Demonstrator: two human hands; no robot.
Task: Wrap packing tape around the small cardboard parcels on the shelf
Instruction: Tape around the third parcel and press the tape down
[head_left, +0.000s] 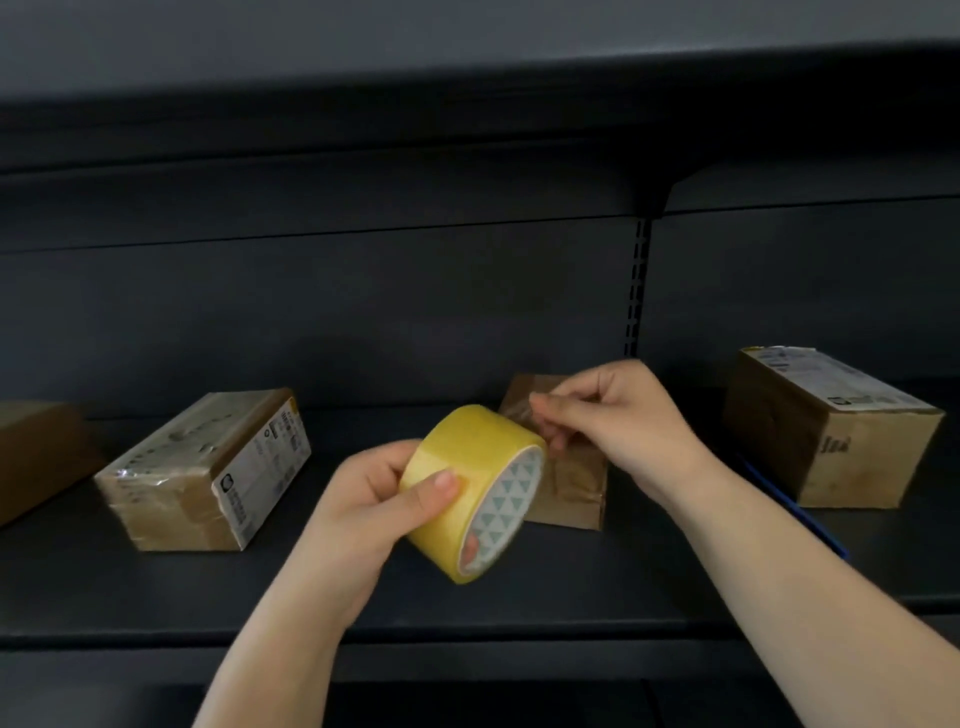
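Observation:
My left hand (374, 499) grips a yellow roll of packing tape (467, 467) held above the dark shelf (156, 592), thumb on its outer face and fingertips inside the core. My right hand (618, 421) pinches the clear free end of the tape (519, 413) just above and right of the roll. Directly behind the roll stands a small brown cardboard parcel (571, 493), partly hidden by the roll and my right hand. Another taped parcel (208, 467) with a white label lies to the left.
A taller labelled box (831, 431) stands at the right, with a blue strip (795, 514) lying in front of it. A plain brown box (36, 452) is cut off at the left edge. An upper shelf (467, 130) overhangs the space. The shelf's front lip (467, 634) runs below my wrists.

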